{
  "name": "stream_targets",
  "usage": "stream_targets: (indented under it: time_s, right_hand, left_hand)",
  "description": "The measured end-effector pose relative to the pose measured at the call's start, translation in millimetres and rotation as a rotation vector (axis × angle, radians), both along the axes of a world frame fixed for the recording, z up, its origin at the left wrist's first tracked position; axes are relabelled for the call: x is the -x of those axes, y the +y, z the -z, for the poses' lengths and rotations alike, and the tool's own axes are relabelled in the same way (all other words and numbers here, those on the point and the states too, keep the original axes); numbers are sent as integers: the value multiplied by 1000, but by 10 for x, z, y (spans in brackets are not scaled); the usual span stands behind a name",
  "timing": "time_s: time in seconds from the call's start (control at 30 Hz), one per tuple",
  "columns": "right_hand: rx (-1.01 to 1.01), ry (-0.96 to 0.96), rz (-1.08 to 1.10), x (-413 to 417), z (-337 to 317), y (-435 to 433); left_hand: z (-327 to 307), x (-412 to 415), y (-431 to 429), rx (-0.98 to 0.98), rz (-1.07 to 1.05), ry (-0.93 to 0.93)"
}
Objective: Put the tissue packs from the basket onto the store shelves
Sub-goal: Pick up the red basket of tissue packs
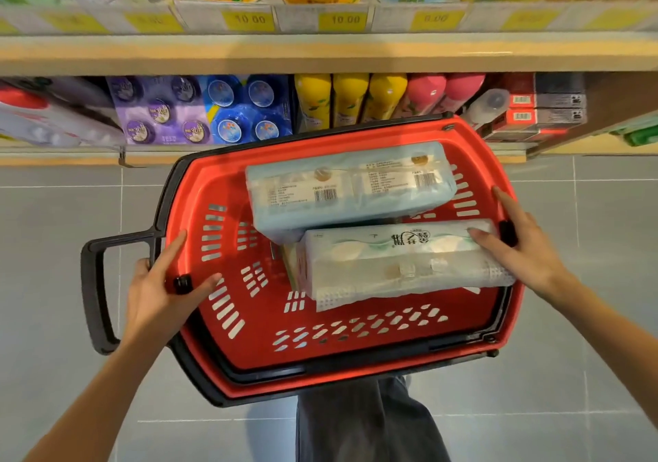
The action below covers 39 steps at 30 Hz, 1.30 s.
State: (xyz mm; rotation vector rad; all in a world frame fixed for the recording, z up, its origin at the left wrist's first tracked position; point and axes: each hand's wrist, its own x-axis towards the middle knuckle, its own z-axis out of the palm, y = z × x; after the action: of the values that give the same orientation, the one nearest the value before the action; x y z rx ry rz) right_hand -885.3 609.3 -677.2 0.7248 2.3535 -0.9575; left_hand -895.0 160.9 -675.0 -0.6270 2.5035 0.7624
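A red plastic basket (228,351) with black trim is held in front of the store shelves. Two tissue packs lie inside it: a pale blue pack (349,187) toward the far side and a white pack (402,266) with green print overlapping its near edge. My left hand (162,283) grips the basket's left rim, thumb inside, fingers over the edge. My right hand (523,244) rests on the right rim, its fingers touching the right end of the white pack.
The basket's black handle (94,290) sticks out to the left. The lower shelf (320,157) just beyond the basket holds purple and blue packs, yellow and pink spray cans and red boxes. The upper shelf (320,52) carries yellow price tags. Grey tiled floor and a trouser leg lie below.
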Motion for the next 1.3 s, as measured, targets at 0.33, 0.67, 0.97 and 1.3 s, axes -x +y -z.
stream_targets:
  time_s: [0.33,0.67,0.97,1.3]
  right_hand:
    - [-3,-63,-26,9,-193,-5]
    - [46,-10,-104,-172,-1340,-204]
    - [132,285,-194,-243,-3222,-600]
    - [257,448,-367,-113,-4839,-1441]
  left_hand:
    - [-297,60,-102,12,10,25]
    - [-1599,-333,-297,95,-12,95]
    - [-3346,-993,-675,159,-108,281]
    - [-4944,-1808,-1317,248,-294,415]
